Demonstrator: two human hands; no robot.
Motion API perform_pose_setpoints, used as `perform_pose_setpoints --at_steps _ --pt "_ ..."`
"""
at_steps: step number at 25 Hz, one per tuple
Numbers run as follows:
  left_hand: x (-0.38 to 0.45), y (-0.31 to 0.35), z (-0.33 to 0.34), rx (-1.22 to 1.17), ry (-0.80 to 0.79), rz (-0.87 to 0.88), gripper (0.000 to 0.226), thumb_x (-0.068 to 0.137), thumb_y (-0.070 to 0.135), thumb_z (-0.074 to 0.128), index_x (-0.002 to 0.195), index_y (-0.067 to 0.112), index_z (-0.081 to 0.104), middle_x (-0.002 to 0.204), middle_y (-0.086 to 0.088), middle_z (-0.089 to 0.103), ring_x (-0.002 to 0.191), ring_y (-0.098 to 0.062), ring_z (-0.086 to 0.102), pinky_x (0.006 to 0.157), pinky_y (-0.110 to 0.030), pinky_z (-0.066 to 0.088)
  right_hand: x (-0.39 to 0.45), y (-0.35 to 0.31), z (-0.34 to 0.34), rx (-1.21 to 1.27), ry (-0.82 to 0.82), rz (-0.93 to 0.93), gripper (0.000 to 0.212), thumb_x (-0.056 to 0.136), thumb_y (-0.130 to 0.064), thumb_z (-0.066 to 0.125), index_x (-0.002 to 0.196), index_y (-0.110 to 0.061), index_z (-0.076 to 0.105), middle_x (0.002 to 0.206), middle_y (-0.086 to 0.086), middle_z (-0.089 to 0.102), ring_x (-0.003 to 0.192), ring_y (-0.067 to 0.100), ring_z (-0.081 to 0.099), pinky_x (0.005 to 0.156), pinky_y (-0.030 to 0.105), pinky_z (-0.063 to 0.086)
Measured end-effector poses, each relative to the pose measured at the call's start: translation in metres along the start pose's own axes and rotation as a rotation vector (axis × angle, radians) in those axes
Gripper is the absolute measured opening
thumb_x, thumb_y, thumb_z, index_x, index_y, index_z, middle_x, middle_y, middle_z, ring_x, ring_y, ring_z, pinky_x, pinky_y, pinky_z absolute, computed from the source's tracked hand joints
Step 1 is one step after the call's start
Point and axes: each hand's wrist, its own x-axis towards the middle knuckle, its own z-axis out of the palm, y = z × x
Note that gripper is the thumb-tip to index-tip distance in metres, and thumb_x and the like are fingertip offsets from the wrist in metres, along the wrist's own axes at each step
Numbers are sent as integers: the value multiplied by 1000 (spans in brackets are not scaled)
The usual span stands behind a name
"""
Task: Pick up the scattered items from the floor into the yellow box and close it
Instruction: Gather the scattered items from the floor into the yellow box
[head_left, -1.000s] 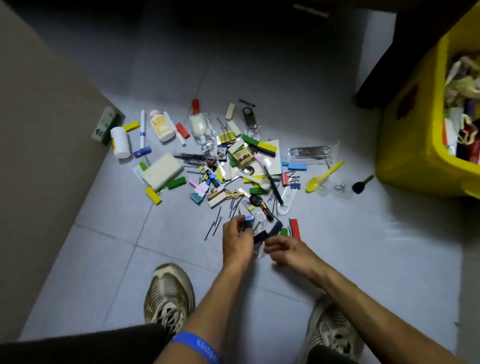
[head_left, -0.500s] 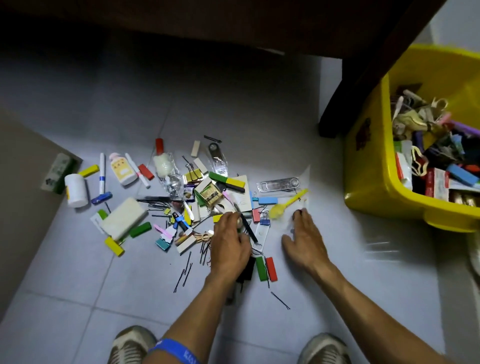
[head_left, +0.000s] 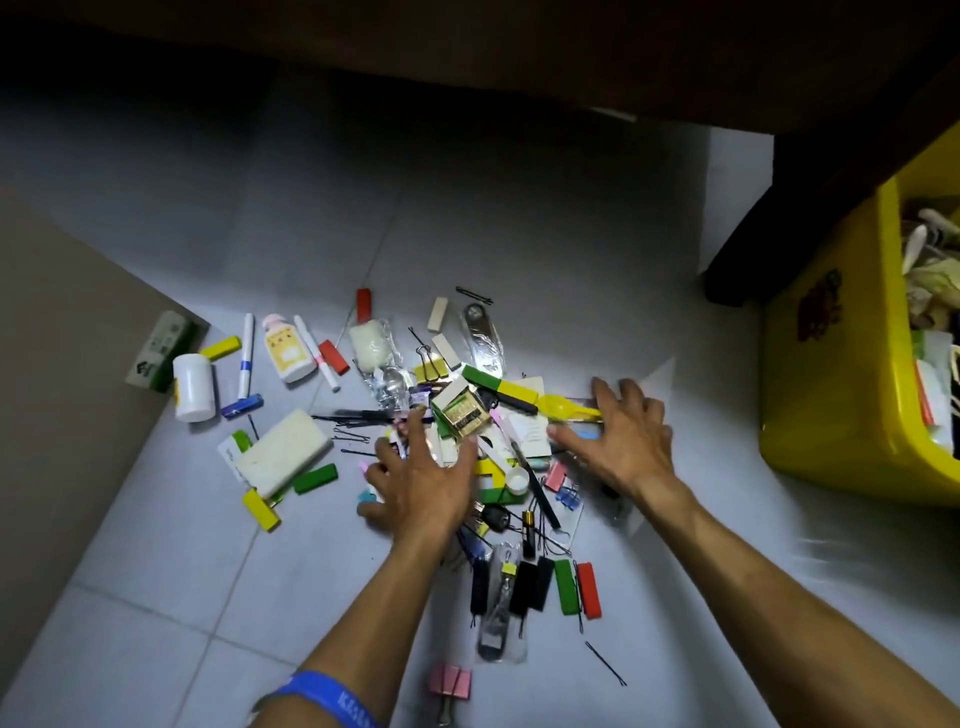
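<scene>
Small items lie scattered on the grey tiled floor: a white bottle, a white block, coloured blocks, clips, hairpins, a yellow spoon. My left hand lies spread, fingers straight, on the middle of the pile. To its right, my right hand lies flat with spread fingers on the pile's right side, beside the spoon. Neither hand grips anything. The yellow box stands open at the right edge, with several things inside.
A brown panel rises along the left. Dark furniture overhangs the far side, and its leg stands beside the box. A pink binder clip, a red block and a green block lie nearer me.
Both hands have reached farther into the pile and spread flat. The view has tilted and moved closer; several black items and blocks now lie behind the hands, nearer me.
</scene>
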Motion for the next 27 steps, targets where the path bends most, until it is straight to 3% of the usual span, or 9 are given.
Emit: perform_pose_setpoints --at_steps 6,9,12,14,16,19,22,25,27 --pt "-24 31 31 -374 -72 145 63 87 73 39 143 47 29 141 -2 25 129 -31 28 109 -46 33 -28 -37 32 330 58 39 74 84 -72 43 146 -35 27 145 3 34 125 32 35 104 44 38" --pt "-27 34 36 -520 -94 125 57 89 66 46 140 43 41 132 2 28 127 -26 39 109 -42 37 -27 -47 31 656 22 86 56 89 -57 51 139 -44 29 137 -1 51 117 26 53 99 43 46" --pt "-24 26 33 -709 -116 106 36 88 56 59 122 43 55 122 3 37 109 -16 55 95 -34 48 -30 -51 35 962 25 165 28 92 -41 56 115 -52 42 107 -9 70 87 14 69 77 36 57" --pt "-23 22 33 -808 -115 94 19 88 46 66 104 39 59 114 5 46 99 -11 58 85 -32 50 -31 -49 42 1107 14 224 24 96 -28 54 112 -45 52 88 -8 71 69 9 68 58 27 55" --pt "-24 18 37 -906 -103 79 9 89 33 68 96 32 63 104 7 59 98 -16 60 84 -35 51 -36 -46 48 1240 -24 278 22 98 -18 53 116 -29 59 77 -2 69 60 12 66 50 28 52" --pt "-30 12 36 -1018 -135 25 8 89 21 68 91 28 64 96 -2 63 79 -21 62 74 -41 54 -42 -45 50 1354 -79 306 21 99 -12 51 116 -22 60 87 6 73 65 18 68 53 32 55" --pt "-44 2 33 -1046 -161 18 11 89 21 67 88 31 63 91 -6 59 69 -20 57 58 -36 51 -56 -44 43 1474 -135 302 25 101 -7 45 119 -21 57 96 10 75 70 25 71 53 35 56" --pt "-66 -4 25 -1079 -145 36 13 88 18 66 89 30 63 93 -11 63 77 -27 61 68 -45 57 -79 -46 35 1528 -116 290 27 101 -5 44 122 -17 55 95 13 74 72 31 71 57 40 58" --pt "-84 -5 18 -1075 -118 73 16 87 15 66 88 30 63 93 -4 66 79 -20 63 70 -41 57 -96 -46 29 1556 -86 290 25 101 -4 44 120 -15 55 93 10 75 72 30 71 59 41 60"
